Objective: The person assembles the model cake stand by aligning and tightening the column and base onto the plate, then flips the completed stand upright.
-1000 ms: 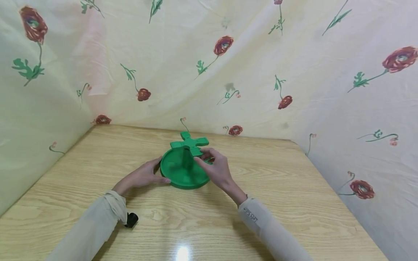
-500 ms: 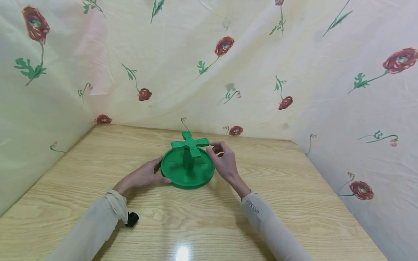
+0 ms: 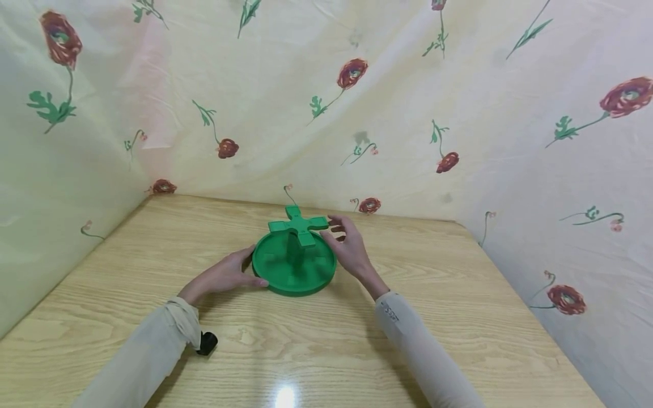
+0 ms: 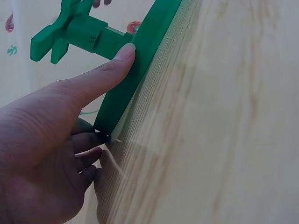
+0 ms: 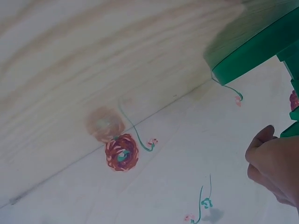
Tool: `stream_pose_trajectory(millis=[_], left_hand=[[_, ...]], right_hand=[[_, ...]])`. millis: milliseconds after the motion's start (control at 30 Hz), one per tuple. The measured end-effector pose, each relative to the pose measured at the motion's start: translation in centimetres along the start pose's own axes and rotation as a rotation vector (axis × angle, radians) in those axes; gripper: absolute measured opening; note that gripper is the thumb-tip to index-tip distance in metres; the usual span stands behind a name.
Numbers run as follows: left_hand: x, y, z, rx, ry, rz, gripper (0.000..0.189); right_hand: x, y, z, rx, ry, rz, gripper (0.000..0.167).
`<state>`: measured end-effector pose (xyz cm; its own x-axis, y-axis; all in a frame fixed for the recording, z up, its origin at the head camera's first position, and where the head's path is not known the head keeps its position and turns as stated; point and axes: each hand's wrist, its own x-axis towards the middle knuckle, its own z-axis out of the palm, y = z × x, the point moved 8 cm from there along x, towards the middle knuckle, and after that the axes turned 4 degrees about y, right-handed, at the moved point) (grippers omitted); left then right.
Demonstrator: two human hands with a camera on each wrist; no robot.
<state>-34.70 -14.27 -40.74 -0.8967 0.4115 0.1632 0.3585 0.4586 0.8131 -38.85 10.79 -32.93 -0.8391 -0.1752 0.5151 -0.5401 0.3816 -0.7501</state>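
Now, your left hand (image 3: 229, 273) grips the flat dish (image 3: 270, 275) | its post (image 4: 88, 35) points straight up, cross (image 3: 298, 225) on top | right hand (image 3: 349, 247) beside it, can't tell if gripping

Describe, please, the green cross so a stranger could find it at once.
On the pale wooden table, before the flowered cloth, sits a round green dish. A green post rises from its middle and carries the green cross. Dish and post share its colour, but only the cross has four flat arms spreading out above the rim.
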Motion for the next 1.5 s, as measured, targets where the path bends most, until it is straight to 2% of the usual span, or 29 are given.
stream_pose_trajectory(millis=[300,600,833,1233,1500], left_hand=[[-0.1,0.1,0.0,0.005,0.002,-0.004,0.104],[0.0,0.2,0.0,0.016,0.004,-0.016,0.106],[0.0,0.2,0.1,0.019,0.001,-0.010,0.105],[-0.2,0.6,0.0,0.012,-0.005,0.009,0.103],[-0.1,0.5,0.1,-0.001,-0.005,0.005,0.104]], right_hand=[[0.3,0.3,1.1,0.036,-0.117,0.002,0.051],[0.1,0.0,0.5,0.000,-0.089,-0.048,0.041],[-0.1,-0.1,0.2,-0.001,-0.086,-0.055,0.035],[-1.0,-0.8,0.0,0.074,-0.067,-0.071,0.032],[-1.4,-1.3,0.1,0.053,-0.057,-0.097,0.033]])
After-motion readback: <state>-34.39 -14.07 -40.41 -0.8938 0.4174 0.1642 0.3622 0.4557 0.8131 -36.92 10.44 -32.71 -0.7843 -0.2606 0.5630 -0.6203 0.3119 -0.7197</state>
